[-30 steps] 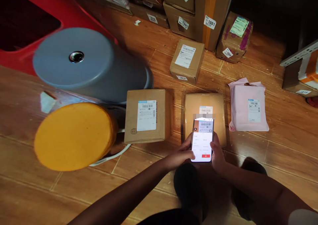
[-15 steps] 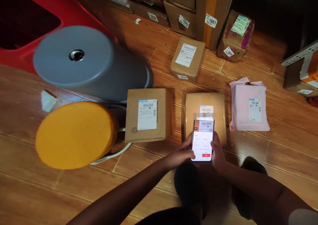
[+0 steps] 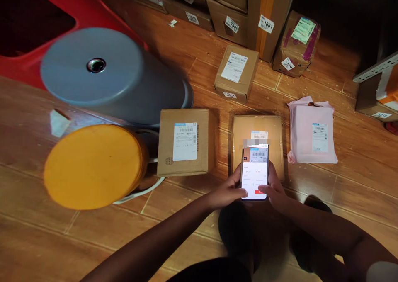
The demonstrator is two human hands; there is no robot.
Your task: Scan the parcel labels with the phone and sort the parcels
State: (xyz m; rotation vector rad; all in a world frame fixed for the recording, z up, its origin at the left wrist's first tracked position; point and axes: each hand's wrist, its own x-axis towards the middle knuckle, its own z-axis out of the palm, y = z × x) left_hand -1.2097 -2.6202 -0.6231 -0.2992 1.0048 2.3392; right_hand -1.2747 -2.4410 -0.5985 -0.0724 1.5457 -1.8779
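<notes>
Both hands hold a lit smartphone (image 3: 255,170) low over the floor. My left hand (image 3: 226,191) grips its left edge, while my right hand (image 3: 273,190) grips the right edge with the thumb resting on the lower screen. The screen shows a barcode label picture. Directly under the phone lies a flat brown cardboard parcel (image 3: 245,130) with a white label partly hidden by the phone. To its left sits another labelled cardboard box (image 3: 183,143), and on its right a pink plastic mailer bag (image 3: 311,132).
A grey round stool (image 3: 105,76) and a yellow round stool (image 3: 91,166) stand at left, before something red. A small box (image 3: 236,72) and stacked numbered cartons (image 3: 264,12) fill the back. A shelf corner (image 3: 377,83) is at right. My shoes (image 3: 234,228) are below.
My right thumb has moved onto the lower part of the phone screen. The view has shifted slightly; the parcels have not moved.
</notes>
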